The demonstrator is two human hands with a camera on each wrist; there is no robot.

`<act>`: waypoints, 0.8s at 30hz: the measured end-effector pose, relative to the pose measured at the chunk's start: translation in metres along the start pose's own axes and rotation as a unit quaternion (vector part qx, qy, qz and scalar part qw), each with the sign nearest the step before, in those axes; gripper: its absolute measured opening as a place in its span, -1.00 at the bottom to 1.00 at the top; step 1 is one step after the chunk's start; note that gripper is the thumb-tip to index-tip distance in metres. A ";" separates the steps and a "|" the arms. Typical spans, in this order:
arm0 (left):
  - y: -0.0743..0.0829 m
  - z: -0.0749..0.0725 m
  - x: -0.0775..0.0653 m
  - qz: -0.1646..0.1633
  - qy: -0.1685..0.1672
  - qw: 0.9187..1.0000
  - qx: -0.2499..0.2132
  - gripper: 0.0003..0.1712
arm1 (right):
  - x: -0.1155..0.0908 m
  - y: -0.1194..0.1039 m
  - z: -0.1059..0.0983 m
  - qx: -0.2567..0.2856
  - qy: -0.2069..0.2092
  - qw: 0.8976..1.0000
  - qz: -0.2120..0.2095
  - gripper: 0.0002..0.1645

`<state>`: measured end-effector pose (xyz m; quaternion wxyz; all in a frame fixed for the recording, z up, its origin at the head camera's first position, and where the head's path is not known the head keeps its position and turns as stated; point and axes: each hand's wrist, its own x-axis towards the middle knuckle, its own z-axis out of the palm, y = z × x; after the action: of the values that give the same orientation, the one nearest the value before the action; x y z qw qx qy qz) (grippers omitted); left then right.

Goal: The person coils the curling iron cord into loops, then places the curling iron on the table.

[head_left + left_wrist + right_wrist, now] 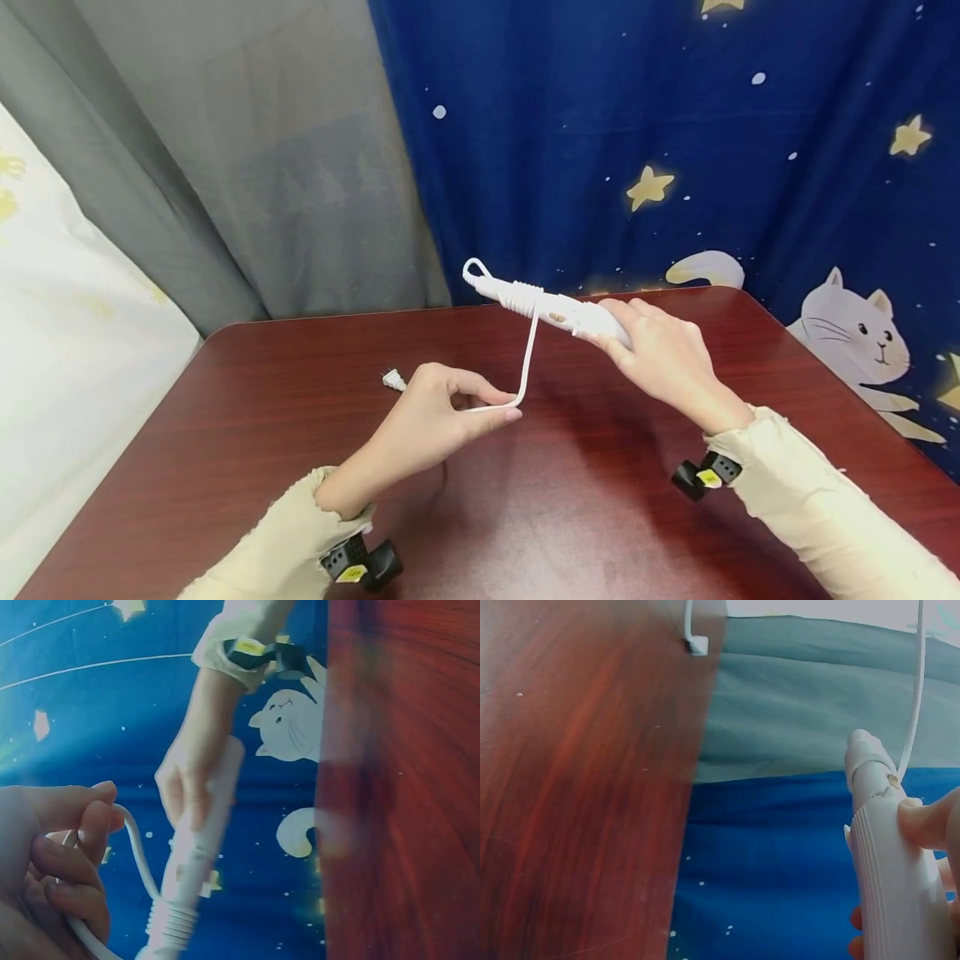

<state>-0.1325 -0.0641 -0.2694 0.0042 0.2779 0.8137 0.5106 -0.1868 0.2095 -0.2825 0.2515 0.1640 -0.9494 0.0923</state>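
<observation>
My right hand (667, 350) grips a white wand-shaped electric appliance (594, 322) by its wider end, holding it above the table. Several turns of white cord (528, 358) wrap its narrow end, where a small loop sticks out at the tip. Below and to the left, my left hand (431, 408) pinches the cord between thumb and forefinger, and the stretch up to the windings bends there. In the right wrist view, my thumb (922, 822) presses the handle's side near a tan mark. The cord's two-prong plug (393, 380) shows just beyond my left hand.
The dark red wooden table (285, 400) spreads beneath both hands. Behind it hang a grey curtain (300, 167) and a blue curtain (540, 150) with stars and a white cat. White cloth (82, 333) hangs at the left. Each wrist carries a small black camera.
</observation>
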 end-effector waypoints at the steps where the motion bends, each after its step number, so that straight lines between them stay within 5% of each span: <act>1: -0.002 0.001 -0.001 -0.003 -0.001 1.000 -0.006 -0.88 | 0.000 0.000 -0.003 0.001 0.005 1.000 0.002 -0.47; 7: -0.022 0.000 -0.002 0.012 -0.049 0.997 -0.066 -0.75 | -0.002 0.001 -0.021 0.033 0.034 0.999 0.025 -0.46; 16: -0.064 -0.014 0.012 0.057 -0.168 0.975 -0.130 -0.57 | -0.010 0.003 -0.053 0.097 0.065 0.992 0.040 -0.50; 20: -0.076 -0.014 0.022 0.096 -0.176 0.971 -0.129 -0.56 | -0.012 0.000 -0.061 0.099 0.086 0.991 0.022 -0.51; 24: -0.084 -0.011 0.031 0.090 -0.153 0.975 -0.133 -0.57 | -0.016 -0.002 -0.065 0.113 0.094 0.989 0.003 -0.55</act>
<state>-0.2000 -0.0860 -0.3257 0.1193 0.4213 0.7002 0.5639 -0.1437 0.2289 -0.2344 0.3195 0.1787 -0.9055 0.2144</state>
